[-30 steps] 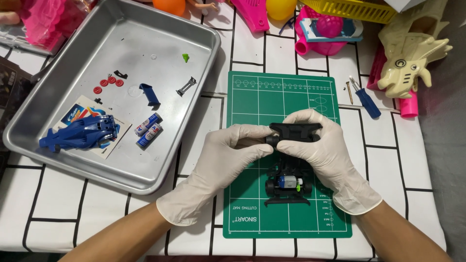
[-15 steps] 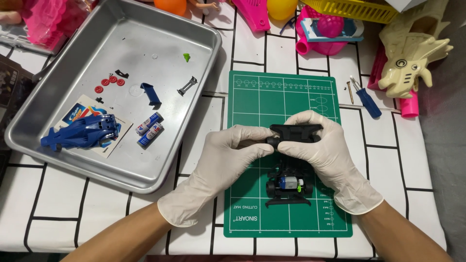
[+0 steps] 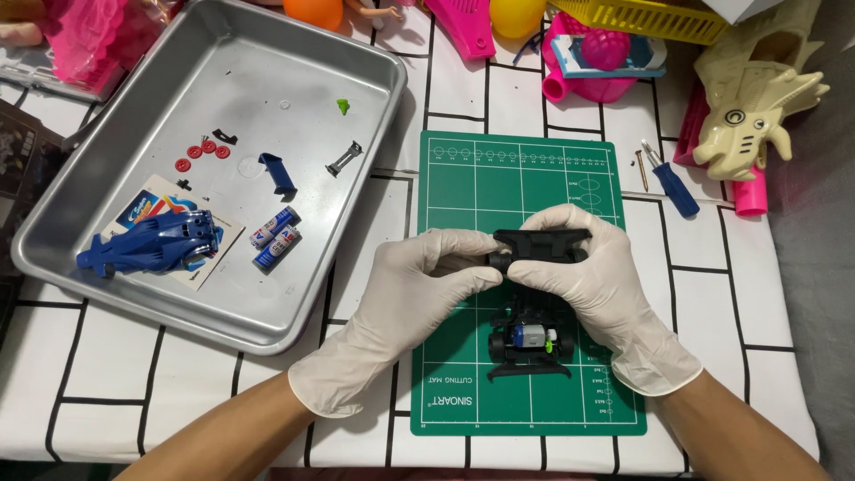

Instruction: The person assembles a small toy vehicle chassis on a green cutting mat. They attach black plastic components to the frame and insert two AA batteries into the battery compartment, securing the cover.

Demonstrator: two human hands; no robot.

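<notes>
Black chassis (image 3: 534, 303) lies lengthwise toward the person on the mat (image 3: 463, 187), its far end gripped between left hand (image 3: 419, 285) and right hand (image 3: 597, 276).

Both gloved hands, left hand (image 3: 405, 307) and right hand (image 3: 595, 281), sit over the green cutting mat (image 3: 463, 187), closed on the black toy car chassis (image 3: 533, 303), blocking the mat's middle and lower half. Upper mat strip bare, open for a pass. Left side: metal tray (image 3: 356, 294) with raised rim just beside the mat; inside, blue car shell (image 3: 150, 247), two batteries (image 3: 274, 238), small red wheels (image 3: 203, 153); tray's upper middle bare. Right: blue screwdriver (image 3: 670, 183) near mat edge, cream dinosaur toy (image 3: 757, 116) beyond. Far edge crowded with pink toys (image 3: 601, 67). Counter (image 3: 116, 392) front-left open.
</notes>
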